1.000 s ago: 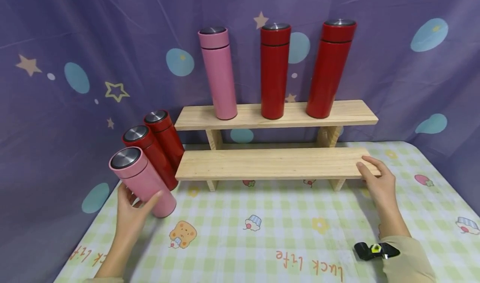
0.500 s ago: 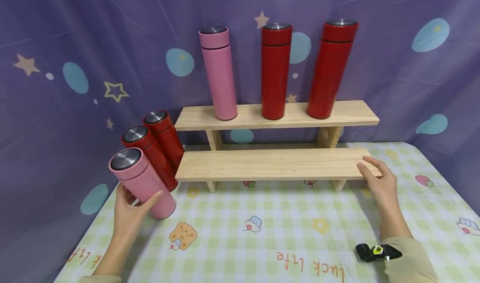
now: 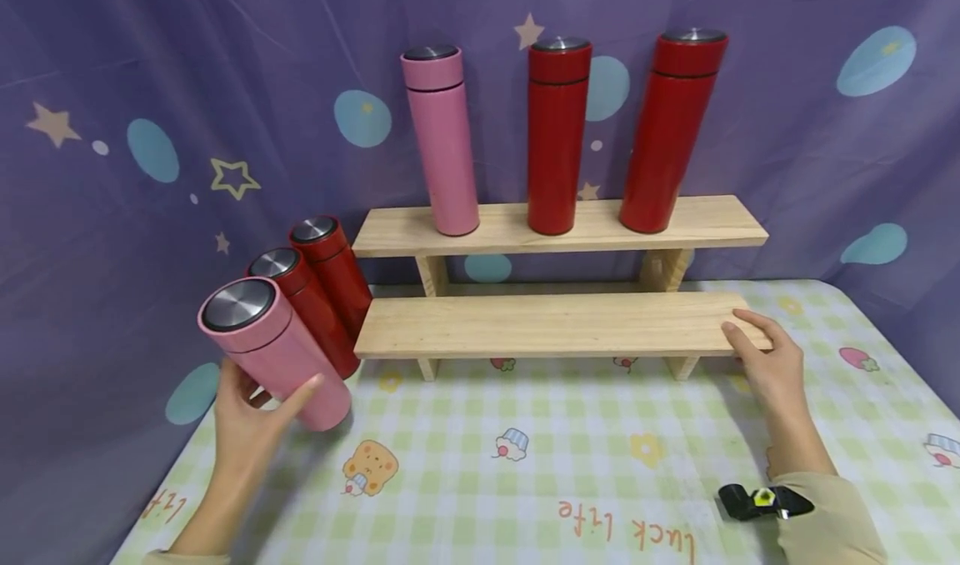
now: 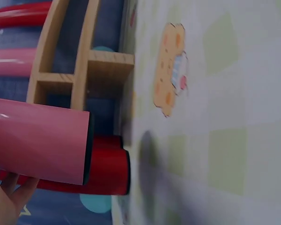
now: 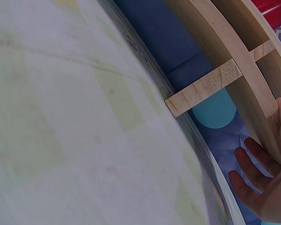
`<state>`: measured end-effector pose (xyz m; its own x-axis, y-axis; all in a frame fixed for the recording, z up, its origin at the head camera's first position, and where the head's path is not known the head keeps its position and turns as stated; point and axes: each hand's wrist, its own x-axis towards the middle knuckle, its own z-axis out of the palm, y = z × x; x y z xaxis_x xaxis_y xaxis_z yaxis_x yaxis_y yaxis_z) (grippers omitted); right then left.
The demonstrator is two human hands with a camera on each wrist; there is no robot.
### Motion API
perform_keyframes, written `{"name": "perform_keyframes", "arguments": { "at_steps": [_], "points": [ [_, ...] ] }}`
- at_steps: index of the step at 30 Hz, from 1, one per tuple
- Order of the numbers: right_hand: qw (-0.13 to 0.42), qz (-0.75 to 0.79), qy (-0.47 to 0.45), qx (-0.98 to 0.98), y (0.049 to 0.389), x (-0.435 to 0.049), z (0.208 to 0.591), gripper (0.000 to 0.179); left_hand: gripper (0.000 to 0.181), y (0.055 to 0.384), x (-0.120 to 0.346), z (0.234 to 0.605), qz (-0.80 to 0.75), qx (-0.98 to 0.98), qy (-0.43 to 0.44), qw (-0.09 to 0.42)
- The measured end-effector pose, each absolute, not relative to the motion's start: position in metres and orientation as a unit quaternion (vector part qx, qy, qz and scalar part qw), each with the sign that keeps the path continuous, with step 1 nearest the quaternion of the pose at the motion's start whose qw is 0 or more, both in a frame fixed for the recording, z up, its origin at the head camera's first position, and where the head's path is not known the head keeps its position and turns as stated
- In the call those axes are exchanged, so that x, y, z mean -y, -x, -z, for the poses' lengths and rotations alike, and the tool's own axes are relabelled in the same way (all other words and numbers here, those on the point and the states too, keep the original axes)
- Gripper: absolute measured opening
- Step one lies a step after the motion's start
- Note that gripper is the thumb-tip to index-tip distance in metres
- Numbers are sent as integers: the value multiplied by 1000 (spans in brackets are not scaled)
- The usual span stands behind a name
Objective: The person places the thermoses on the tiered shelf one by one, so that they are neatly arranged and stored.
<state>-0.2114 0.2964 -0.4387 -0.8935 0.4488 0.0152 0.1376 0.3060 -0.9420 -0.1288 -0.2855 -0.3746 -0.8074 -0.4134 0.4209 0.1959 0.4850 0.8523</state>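
Note:
My left hand [image 3: 251, 419] grips a pink thermos flask [image 3: 288, 357] with a steel-topped lid, fingers round its far side and thumb across the front. In the left wrist view, the base of this flask [image 4: 42, 140] hangs clear of the tablecloth, with a shadow below. Two red thermos flasks [image 3: 318, 319] stand just behind it, beside a two-tier wooden shelf [image 3: 547, 323]. At the shelf's right end, my right hand [image 3: 772, 365] holds the lower board, thumb and index finger over its top. Several other fingers [image 5: 248, 171] show spread below the board in the right wrist view.
On the upper board stand a pink flask [image 3: 444, 148] and two red flasks, one in the middle [image 3: 557, 144] and one to the right [image 3: 670, 140]. A checked tablecloth [image 3: 450, 498] covers the table. A purple patterned curtain [image 3: 262, 65] hangs close behind.
The pink flask in my left hand has risen slightly and its lid has tipped further left. My right hand stays on the shelf end. The head view has shifted a little.

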Motion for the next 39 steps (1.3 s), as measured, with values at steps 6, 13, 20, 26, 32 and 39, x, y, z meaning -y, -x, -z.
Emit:
{"name": "perform_keyframes", "arguments": {
  "at_steps": [6,13,20,26,32,39],
  "points": [
    [135,-564,184,794,211,-297,438,55,70,125,275,360,529,782,-32,327],
    [128,-559,177,800,211,-296,437,57,72,130,260,350,544,762,25,350],
    [121,-559,170,802,210,-296,437,57,74,138,237,349,552,764,62,329],
    [117,-560,164,804,209,-296,436,58,72,146,219,348,584,743,96,314],
    [121,-562,163,802,207,-296,435,58,71,155,201,345,603,731,127,294],
    [113,-578,148,794,207,-298,435,57,69,162,182,344,590,743,148,281]
  ]
}}
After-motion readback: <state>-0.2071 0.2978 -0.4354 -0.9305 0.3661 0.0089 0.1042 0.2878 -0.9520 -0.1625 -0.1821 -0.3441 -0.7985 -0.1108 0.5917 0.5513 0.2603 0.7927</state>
